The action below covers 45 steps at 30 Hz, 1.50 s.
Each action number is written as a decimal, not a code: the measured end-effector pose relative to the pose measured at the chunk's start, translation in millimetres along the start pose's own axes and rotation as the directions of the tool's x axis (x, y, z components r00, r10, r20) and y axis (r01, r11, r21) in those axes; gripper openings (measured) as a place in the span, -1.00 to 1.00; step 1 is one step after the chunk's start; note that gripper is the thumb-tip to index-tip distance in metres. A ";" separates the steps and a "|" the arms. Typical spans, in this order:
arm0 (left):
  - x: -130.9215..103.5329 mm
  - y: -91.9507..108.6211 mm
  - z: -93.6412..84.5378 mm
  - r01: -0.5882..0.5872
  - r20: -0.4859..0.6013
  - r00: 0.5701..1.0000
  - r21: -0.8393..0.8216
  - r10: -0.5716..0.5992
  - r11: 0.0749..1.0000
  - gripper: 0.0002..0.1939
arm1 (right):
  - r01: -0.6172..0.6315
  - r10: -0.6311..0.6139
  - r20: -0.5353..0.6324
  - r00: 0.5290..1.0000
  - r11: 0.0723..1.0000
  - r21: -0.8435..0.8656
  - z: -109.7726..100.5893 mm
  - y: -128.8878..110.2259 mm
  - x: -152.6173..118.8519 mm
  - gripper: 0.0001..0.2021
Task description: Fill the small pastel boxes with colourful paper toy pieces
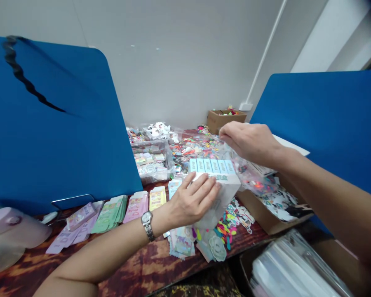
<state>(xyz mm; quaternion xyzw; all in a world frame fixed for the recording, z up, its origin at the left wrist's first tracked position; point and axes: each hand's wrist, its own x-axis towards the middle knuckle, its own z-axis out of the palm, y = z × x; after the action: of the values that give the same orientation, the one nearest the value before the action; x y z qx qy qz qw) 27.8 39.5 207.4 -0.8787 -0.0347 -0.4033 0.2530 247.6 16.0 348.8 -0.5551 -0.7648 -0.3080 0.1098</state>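
Observation:
My left hand (194,198), with a silver watch at its wrist, lies across a white display box (224,196). Its fingers press on the near side, and the thumb is mostly hidden. Several slim light-blue boxes (212,166) stand in a row at the far end of the display box. Above and to the right, my right hand (249,140) is raised with fingers pinched together. Thin clear plastic film (231,154) shows just below those fingertips, hard to make out against the clutter. Beneath the display box are loose colourful pieces (227,225) and small printed packets (182,241).
Folded cartons in green (110,214), pink (136,206) and yellow (157,198) line the left. Clear bins (151,177) and a cardboard box (225,119) stand behind. Blue partitions (62,123) flank both sides. An open carton (262,214) and stacked plastic sleeves (293,268) are at right.

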 end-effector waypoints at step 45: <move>33.2 -10.2 -9.1 0.674 -0.089 0.607 -0.470 -0.790 0.570 -0.43 | 0.445 -0.562 -0.225 0.796 0.795 -0.413 36.3 -74.5 -77.1 -0.80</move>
<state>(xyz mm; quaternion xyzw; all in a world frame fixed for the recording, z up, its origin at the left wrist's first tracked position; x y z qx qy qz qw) 41.1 39.4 240.8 -0.7448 -0.2812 -0.5937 -0.1175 213.4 -37.2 254.9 -0.2771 -0.7910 -0.5429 0.0540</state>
